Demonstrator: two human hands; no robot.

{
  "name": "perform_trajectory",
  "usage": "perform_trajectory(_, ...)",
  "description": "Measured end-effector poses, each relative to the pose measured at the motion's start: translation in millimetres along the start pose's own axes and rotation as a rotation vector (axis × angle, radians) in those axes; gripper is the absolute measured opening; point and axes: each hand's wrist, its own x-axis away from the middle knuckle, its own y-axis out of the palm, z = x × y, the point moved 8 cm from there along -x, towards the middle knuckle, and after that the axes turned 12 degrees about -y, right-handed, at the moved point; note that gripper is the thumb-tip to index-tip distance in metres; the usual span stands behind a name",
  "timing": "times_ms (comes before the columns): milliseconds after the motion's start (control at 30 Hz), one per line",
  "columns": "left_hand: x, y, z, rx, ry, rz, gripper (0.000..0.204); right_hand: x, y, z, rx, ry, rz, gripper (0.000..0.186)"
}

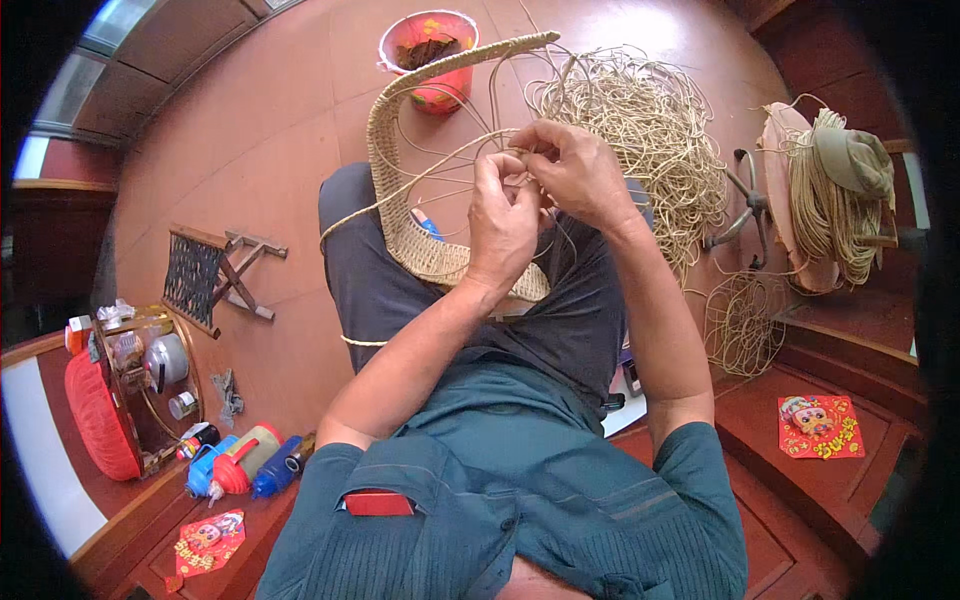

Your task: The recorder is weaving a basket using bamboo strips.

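Note:
A curved woven strip of pale cord [398,230] rests across my lap, with loose strands fanning from its inner edge. My left hand [502,218] is closed near the middle, thumb and fingers pinching the thin cord [451,139]. Just above and right of it, my right hand [583,175] pinches cord too, its fingertips close to those of my left. The exact point where the strands cross between my fingers is partly hidden.
A red bucket [450,90] stands beyond the strip. A tangled cord pile [650,120] lies right, near hanks of cord [835,220] on a chair. A folding stool [195,280] is left; flasks [270,475] and a kettle [166,355] are lower left.

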Motion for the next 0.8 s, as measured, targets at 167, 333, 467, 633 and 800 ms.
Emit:
perform_trajectory(167,-11.0,8.0,-16.3,0.243,-0.055,0.024,0.013,-0.5,6.8,8.0,-0.189,0.106,-0.122,0.034)
perform_trajectory(333,-7.5,7.9,-23.9,0.295,-0.094,0.08,0.011,3.5,9.9,11.1,-0.232,0.043,-0.058,0.035)
perform_trajectory(467,4.5,0.4,-12.5,0.391,-0.056,0.162,0.011,6.2,8.0,7.6,-0.185,-0.053,0.037,0.031)
perform_trajectory(633,-3.6,-28.3,-8.5,0.31,-0.022,0.11,0.014,10.5,2.2,-10.3,-0.11,-0.119,0.122,0.022)
perform_trajectory(800,5.2,-44.7,1.6,0.014,0.013,0.057,0.013,13.5,2.8,-8.5,-0.082,-0.145,0.182,0.015)
